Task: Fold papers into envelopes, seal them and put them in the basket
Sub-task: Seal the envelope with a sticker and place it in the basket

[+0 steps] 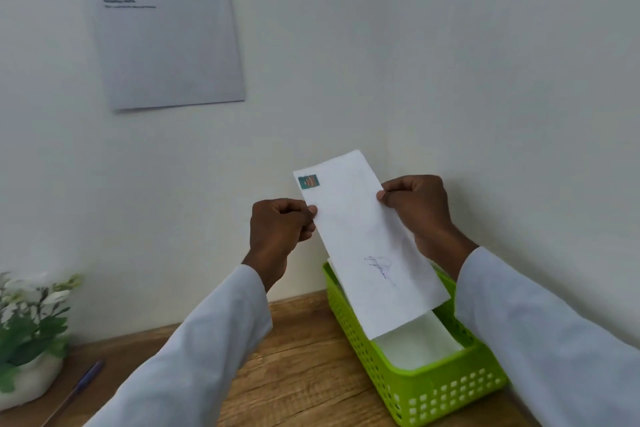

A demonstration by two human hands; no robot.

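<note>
A white envelope (360,236) with a small green stamp in its top corner and a blue scribble lower down hangs tilted in the air above the green basket (446,388). My left hand (280,229) pinches its left long edge. On the opposite long edge, my right hand (415,208) pinches it between thumb and curled fingers. The envelope's lower end dips over the basket's opening. Inside the basket lies at least one more white envelope (419,340), partly hidden by the held one.
The basket stands on a wooden table (298,374) against a white wall. A blue pen (79,388) lies at the left near a white pot of flowers (27,333). A printed sheet (166,28) hangs on the wall.
</note>
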